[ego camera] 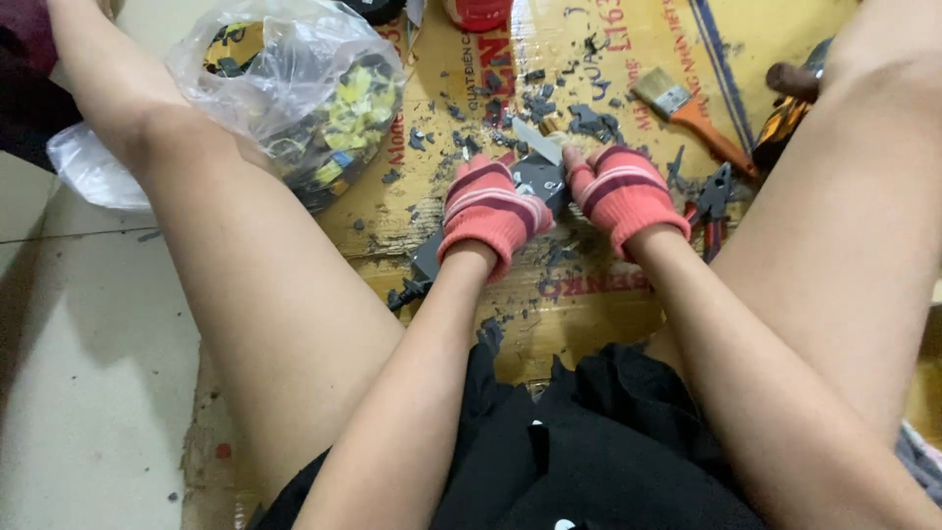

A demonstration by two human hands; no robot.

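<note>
While we sit over the cardboard [589, 324], our left hand [486, 211] clamps its grip on the dark grey part [538, 180]; our right hand [623, 191] grasps a knife [538, 140] against it.

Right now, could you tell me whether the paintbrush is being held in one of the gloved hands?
No, the paintbrush lies untouched on the cardboard, while both gloved hands grip a dark grey part.

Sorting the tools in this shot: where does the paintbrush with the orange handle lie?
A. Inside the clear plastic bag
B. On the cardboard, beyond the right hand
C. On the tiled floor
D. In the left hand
B: the paintbrush lies on the cardboard, beyond the gloved right hand, untouched.
</note>
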